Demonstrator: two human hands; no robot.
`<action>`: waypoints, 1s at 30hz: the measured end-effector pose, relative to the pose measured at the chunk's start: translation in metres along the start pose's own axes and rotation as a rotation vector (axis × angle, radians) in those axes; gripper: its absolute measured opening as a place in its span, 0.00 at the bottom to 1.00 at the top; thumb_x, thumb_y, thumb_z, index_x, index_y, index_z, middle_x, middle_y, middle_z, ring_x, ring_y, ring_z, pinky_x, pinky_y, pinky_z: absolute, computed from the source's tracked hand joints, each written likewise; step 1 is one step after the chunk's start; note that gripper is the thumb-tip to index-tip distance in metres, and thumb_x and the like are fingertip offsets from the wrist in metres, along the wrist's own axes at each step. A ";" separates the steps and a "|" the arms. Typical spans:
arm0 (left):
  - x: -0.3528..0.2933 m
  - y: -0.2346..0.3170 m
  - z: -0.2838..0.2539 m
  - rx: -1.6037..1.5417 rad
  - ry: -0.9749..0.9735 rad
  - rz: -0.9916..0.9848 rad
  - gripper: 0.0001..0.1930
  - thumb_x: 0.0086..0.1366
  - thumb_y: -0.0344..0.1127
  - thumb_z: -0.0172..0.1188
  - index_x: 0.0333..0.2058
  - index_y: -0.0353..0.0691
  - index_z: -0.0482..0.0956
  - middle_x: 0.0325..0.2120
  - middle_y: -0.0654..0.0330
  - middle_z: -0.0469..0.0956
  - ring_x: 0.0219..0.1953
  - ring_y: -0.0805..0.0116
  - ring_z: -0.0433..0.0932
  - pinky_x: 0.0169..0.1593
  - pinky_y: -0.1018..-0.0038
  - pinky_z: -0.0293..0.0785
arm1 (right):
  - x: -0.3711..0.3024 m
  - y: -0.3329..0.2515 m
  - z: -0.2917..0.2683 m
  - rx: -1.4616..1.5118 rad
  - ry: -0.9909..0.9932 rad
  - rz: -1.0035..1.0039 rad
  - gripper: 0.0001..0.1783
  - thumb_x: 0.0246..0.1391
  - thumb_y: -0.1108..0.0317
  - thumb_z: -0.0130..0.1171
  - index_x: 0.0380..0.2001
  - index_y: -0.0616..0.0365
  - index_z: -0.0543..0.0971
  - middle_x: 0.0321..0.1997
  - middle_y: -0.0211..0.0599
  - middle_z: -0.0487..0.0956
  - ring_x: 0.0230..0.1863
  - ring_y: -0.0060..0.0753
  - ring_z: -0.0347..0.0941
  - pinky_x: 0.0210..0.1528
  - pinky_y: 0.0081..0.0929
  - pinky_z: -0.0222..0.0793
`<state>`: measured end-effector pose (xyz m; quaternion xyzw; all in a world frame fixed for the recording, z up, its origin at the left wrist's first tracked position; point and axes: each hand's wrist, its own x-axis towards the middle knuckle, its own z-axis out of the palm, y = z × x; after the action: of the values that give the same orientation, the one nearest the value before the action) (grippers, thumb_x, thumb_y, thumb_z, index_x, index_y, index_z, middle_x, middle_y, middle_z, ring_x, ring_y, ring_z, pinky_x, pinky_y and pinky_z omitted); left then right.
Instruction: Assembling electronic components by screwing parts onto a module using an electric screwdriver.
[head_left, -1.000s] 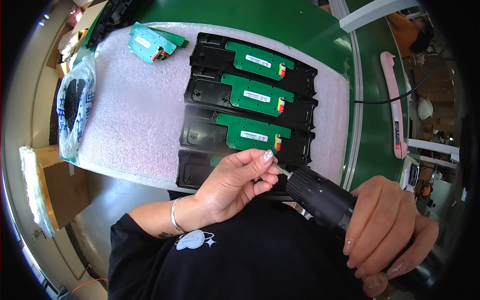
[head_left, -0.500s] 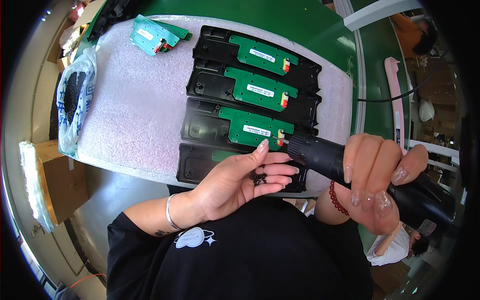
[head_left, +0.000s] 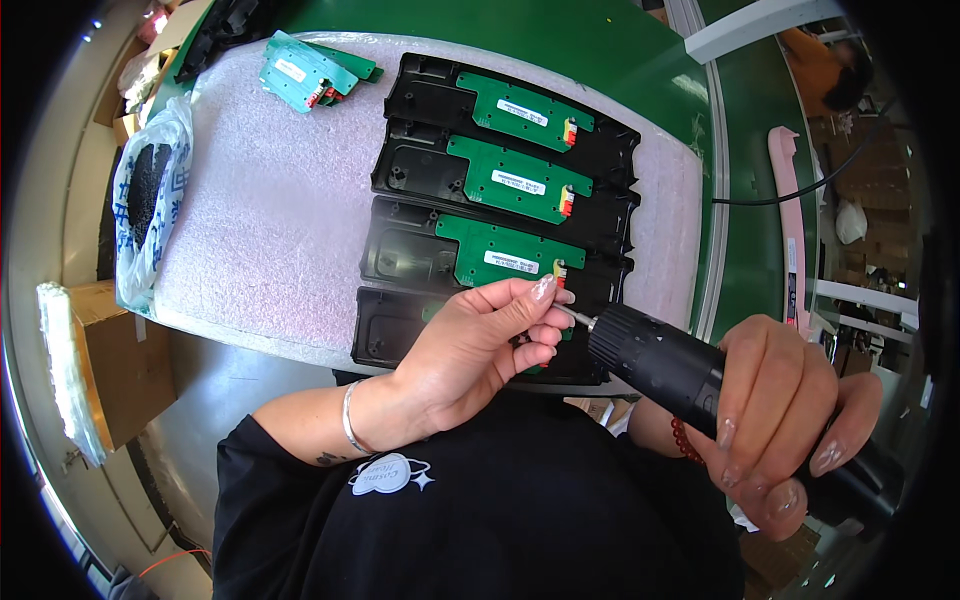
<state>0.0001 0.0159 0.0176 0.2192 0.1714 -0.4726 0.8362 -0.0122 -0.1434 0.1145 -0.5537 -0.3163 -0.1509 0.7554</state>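
My right hand (head_left: 790,420) is wrapped around a black electric screwdriver (head_left: 655,360), whose bit points left toward my left hand (head_left: 490,340). The left thumb and index finger are pinched together at the tip of the bit, with the other fingers curled in. Small black screws lay in that palm a moment ago; now the fingers hide them. Beyond the hands, several black plastic housings (head_left: 400,240) lie in a column, each with a green circuit board (head_left: 510,250) carrying a white label and a red-yellow connector. My left hand covers much of the nearest housing.
White foam sheeting (head_left: 270,220) lies under the housings on a green table (head_left: 600,40). A stack of loose circuit boards (head_left: 310,72) sits at the far left. Beside the left edge is a clear plastic bag (head_left: 165,190) with black small parts. A black cable (head_left: 780,200) crosses the right side.
My left hand has gone from open, screws showing in its palm, to a pinch at the bit. The screwdriver has drawn back from the third board, down and to the right.
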 end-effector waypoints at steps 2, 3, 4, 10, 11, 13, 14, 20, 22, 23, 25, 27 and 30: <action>0.000 -0.003 0.001 -0.124 -0.041 -0.032 0.13 0.64 0.39 0.47 0.37 0.36 0.73 0.26 0.65 0.75 0.26 0.81 0.72 0.34 0.82 0.74 | -0.002 0.001 0.001 0.007 -0.054 -0.059 0.16 0.38 0.73 0.60 0.30 0.52 0.64 0.13 0.21 0.71 0.16 0.14 0.68 0.27 0.09 0.64; 0.003 -0.005 -0.001 -0.122 -0.042 -0.035 0.13 0.64 0.39 0.47 0.37 0.36 0.73 0.26 0.65 0.75 0.26 0.81 0.72 0.34 0.82 0.74 | -0.002 0.000 0.003 0.004 -0.051 -0.060 0.16 0.38 0.73 0.60 0.30 0.52 0.64 0.13 0.21 0.71 0.16 0.14 0.68 0.27 0.09 0.64; 0.008 -0.008 -0.006 -0.210 -0.153 -0.033 0.13 0.64 0.39 0.47 0.39 0.36 0.72 0.28 0.63 0.75 0.28 0.80 0.73 0.36 0.83 0.73 | -0.003 -0.001 0.004 -0.034 -0.092 -0.064 0.17 0.38 0.73 0.60 0.30 0.52 0.64 0.14 0.20 0.71 0.16 0.14 0.68 0.26 0.10 0.63; -0.004 -0.001 0.024 -0.157 -0.030 -0.227 0.16 0.66 0.39 0.42 0.44 0.32 0.68 0.34 0.56 0.75 0.37 0.70 0.75 0.44 0.77 0.73 | 0.005 0.016 -0.016 -0.148 -0.095 0.090 0.15 0.40 0.76 0.55 0.31 0.55 0.62 0.16 0.25 0.68 0.16 0.18 0.64 0.26 0.19 0.59; -0.006 -0.003 0.020 -0.162 -0.023 -0.216 0.16 0.66 0.39 0.42 0.44 0.32 0.68 0.34 0.56 0.75 0.37 0.70 0.75 0.44 0.77 0.73 | 0.004 0.032 -0.023 -0.146 -0.058 0.125 0.14 0.41 0.76 0.52 0.32 0.56 0.62 0.17 0.27 0.66 0.16 0.19 0.62 0.26 0.21 0.57; -0.009 -0.004 0.008 -0.086 -0.068 -0.254 0.17 0.67 0.39 0.40 0.46 0.31 0.65 0.37 0.52 0.74 0.41 0.66 0.74 0.46 0.76 0.71 | 0.002 0.048 -0.023 -0.128 0.153 0.214 0.13 0.41 0.76 0.47 0.34 0.58 0.62 0.16 0.29 0.62 0.15 0.19 0.58 0.27 0.23 0.56; -0.010 -0.004 0.002 -0.048 -0.090 -0.273 0.18 0.67 0.38 0.39 0.47 0.30 0.64 0.39 0.50 0.73 0.43 0.65 0.74 0.47 0.75 0.71 | 0.002 0.052 -0.025 -0.126 0.151 0.214 0.13 0.41 0.76 0.47 0.34 0.58 0.62 0.16 0.29 0.62 0.15 0.19 0.58 0.27 0.23 0.56; -0.012 -0.003 -0.013 0.180 -0.201 -0.182 0.15 0.66 0.34 0.41 0.47 0.32 0.65 0.37 0.51 0.75 0.41 0.65 0.75 0.45 0.77 0.72 | 0.005 0.061 -0.029 -0.085 0.159 0.287 0.13 0.40 0.76 0.46 0.34 0.60 0.62 0.16 0.29 0.63 0.15 0.19 0.57 0.27 0.22 0.56; -0.012 -0.002 -0.013 0.188 -0.198 -0.150 0.13 0.65 0.32 0.45 0.45 0.33 0.67 0.36 0.52 0.76 0.39 0.66 0.76 0.43 0.78 0.74 | 0.007 0.062 -0.027 -0.095 0.147 0.295 0.12 0.40 0.76 0.46 0.33 0.60 0.62 0.16 0.29 0.63 0.15 0.19 0.57 0.26 0.22 0.57; -0.012 -0.001 -0.013 0.187 -0.198 -0.151 0.13 0.65 0.32 0.45 0.45 0.33 0.67 0.36 0.52 0.76 0.39 0.66 0.76 0.43 0.78 0.74 | 0.008 0.063 -0.027 -0.110 0.140 0.302 0.12 0.40 0.76 0.46 0.32 0.60 0.62 0.16 0.29 0.63 0.15 0.19 0.57 0.26 0.22 0.57; -0.013 0.002 -0.012 0.247 -0.163 -0.128 0.11 0.63 0.31 0.48 0.42 0.33 0.70 0.34 0.54 0.76 0.36 0.68 0.77 0.40 0.79 0.75 | 0.010 0.066 -0.025 -0.138 0.125 0.314 0.11 0.40 0.76 0.46 0.31 0.60 0.62 0.16 0.30 0.63 0.14 0.19 0.57 0.25 0.21 0.57; -0.014 0.003 -0.010 0.276 -0.145 -0.116 0.10 0.62 0.30 0.50 0.41 0.34 0.72 0.33 0.54 0.77 0.35 0.68 0.78 0.39 0.80 0.75 | 0.012 0.067 -0.022 -0.149 0.115 0.331 0.11 0.40 0.76 0.46 0.31 0.60 0.62 0.16 0.30 0.63 0.14 0.19 0.57 0.25 0.21 0.57; -0.013 0.003 -0.006 0.249 -0.063 -0.048 0.08 0.60 0.30 0.52 0.36 0.33 0.73 0.32 0.55 0.77 0.34 0.71 0.78 0.37 0.82 0.75 | 0.012 0.067 -0.019 -0.172 0.094 0.362 0.11 0.40 0.76 0.47 0.31 0.60 0.61 0.16 0.30 0.63 0.14 0.19 0.57 0.24 0.21 0.57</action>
<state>-0.0042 0.0296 0.0200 0.3022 0.0904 -0.5168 0.7959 0.0420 -0.1371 0.0686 -0.6565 -0.1620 -0.0646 0.7339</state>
